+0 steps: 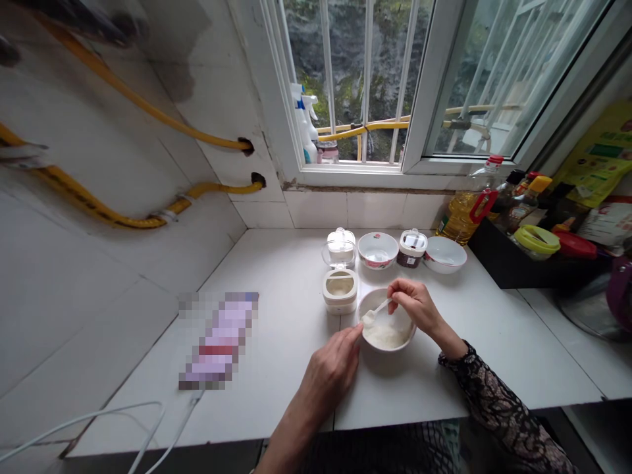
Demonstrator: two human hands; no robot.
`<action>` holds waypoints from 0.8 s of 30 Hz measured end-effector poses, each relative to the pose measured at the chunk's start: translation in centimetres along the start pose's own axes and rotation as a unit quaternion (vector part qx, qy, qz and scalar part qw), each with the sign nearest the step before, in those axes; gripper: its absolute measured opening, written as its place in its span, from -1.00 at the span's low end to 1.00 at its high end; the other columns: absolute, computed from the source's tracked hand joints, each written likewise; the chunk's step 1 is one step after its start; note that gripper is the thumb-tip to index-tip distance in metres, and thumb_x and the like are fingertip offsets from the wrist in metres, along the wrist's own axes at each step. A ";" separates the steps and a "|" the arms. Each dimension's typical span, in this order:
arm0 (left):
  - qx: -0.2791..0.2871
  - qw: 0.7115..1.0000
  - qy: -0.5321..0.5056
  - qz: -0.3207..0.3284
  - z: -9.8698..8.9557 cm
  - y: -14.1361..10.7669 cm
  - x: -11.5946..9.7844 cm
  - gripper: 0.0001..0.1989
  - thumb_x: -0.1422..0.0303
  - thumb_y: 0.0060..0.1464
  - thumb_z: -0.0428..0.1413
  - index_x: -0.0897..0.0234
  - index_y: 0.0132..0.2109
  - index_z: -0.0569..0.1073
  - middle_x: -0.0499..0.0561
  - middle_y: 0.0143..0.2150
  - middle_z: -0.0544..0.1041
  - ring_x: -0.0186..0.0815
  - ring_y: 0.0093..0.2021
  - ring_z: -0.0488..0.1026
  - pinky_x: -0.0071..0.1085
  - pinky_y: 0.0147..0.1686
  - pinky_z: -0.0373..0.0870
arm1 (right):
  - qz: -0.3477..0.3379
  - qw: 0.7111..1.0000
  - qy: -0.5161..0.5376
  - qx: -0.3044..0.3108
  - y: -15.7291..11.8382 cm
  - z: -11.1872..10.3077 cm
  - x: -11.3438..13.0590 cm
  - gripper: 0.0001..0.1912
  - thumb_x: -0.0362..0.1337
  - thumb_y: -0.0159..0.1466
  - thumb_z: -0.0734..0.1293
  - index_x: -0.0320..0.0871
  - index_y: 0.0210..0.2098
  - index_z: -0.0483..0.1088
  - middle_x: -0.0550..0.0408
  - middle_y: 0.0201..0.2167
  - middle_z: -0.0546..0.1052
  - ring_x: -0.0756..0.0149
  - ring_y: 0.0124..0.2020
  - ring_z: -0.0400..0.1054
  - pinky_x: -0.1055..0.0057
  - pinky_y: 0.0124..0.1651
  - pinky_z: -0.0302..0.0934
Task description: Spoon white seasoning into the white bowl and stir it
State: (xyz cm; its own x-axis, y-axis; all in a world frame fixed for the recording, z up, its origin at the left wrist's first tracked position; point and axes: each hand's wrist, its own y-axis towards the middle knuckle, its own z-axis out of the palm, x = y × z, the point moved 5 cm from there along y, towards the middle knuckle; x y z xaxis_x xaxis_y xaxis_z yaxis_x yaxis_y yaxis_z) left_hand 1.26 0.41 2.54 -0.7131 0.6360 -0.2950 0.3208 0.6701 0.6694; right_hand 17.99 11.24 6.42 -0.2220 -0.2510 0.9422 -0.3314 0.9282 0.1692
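Note:
My right hand point(411, 304) pinches the handle of a small white spoon point(379, 309), its tip over the left side of a white bowl point(388, 349). Pale, powdery or grainy stuff point(390, 334) lies in that bowl, and some sits on the spoon. At the bowl's left rim my left hand point(336, 359) is closed against it, fingertips at the edge. Just behind stands an open seasoning jar point(340, 304) with pale contents, its clear lid point(338, 253) tipped up.
Along the back stand another white jar point(342, 240), a flower-patterned bowl point(378, 260), a dark-filled jar point(411, 255) and a second bowl point(446, 264). An oil bottle point(461, 214) and a black condiment box point(513, 263) are at right. A blurred-out phone-like object point(222, 342) with a white cable point(185, 418) lies left.

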 end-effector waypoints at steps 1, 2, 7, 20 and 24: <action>-0.001 1.000 0.000 0.000 0.0 0.0 0.0 -0.58 0.55 0.28 -0.10 0.33 0.25 0.24 0.16 -0.08 0.56 -0.21 -0.10 0.57 -0.34 -0.17 0.58 | 0.011 1.000 0.020 -0.013 0.1 -0.3 -0.1 -0.89 -0.33 0.06 0.21 -0.12 -0.51 0.37 0.20 -0.70 0.47 0.33 -0.61 0.36 0.41 -0.39 0.24; -0.002 1.000 0.000 0.001 0.0 0.0 0.0 -0.57 0.55 0.27 -0.10 0.32 0.26 0.23 0.15 -0.08 0.57 -0.21 -0.10 0.57 -0.35 -0.17 0.58 | 0.017 0.999 0.033 -0.026 0.1 -0.5 -0.2 -0.89 -0.33 0.05 0.22 -0.12 -0.52 0.38 0.20 -0.70 0.47 0.34 -0.61 0.36 0.42 -0.40 0.24; -0.006 1.000 -0.002 0.003 0.0 0.0 0.0 -0.56 0.55 0.27 -0.10 0.31 0.26 0.22 0.16 -0.08 0.57 -0.21 -0.10 0.57 -0.34 -0.16 0.58 | 0.036 0.994 0.081 -0.062 0.6 -1.6 -0.7 -0.89 -0.30 0.00 0.24 -0.13 -0.56 0.40 0.18 -0.73 0.47 0.33 -0.63 0.33 0.39 -0.40 0.24; -0.012 1.000 0.003 0.003 0.3 -0.1 0.1 -0.56 0.58 0.24 -0.11 0.32 0.24 0.23 0.17 -0.07 0.56 -0.20 -0.09 0.57 -0.34 -0.16 0.58 | 0.100 0.974 0.188 -0.078 1.5 -2.5 -2.6 -0.90 -0.26 -0.08 0.30 -0.15 -0.57 0.40 0.15 -0.73 0.43 0.31 -0.63 0.31 0.34 -0.40 0.21; -0.015 1.000 0.007 0.002 0.3 0.0 0.0 -0.60 0.58 0.25 -0.12 0.35 0.20 0.25 0.17 -0.09 0.56 -0.20 -0.11 0.57 -0.34 -0.18 0.58 | 0.069 0.975 0.190 -0.093 2.1 -1.9 -1.3 -0.89 -0.24 -0.01 0.32 -0.14 -0.49 0.38 0.14 -0.67 0.48 0.29 -0.55 0.36 0.32 -0.31 0.26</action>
State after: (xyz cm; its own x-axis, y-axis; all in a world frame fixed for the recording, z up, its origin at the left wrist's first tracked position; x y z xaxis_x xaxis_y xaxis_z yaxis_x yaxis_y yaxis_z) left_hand 1.46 0.49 2.34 -0.7204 0.6332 -0.2831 0.3052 0.6559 0.6904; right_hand 19.37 14.02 6.11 0.1146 -0.0336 0.9928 -0.1416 0.9887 0.0498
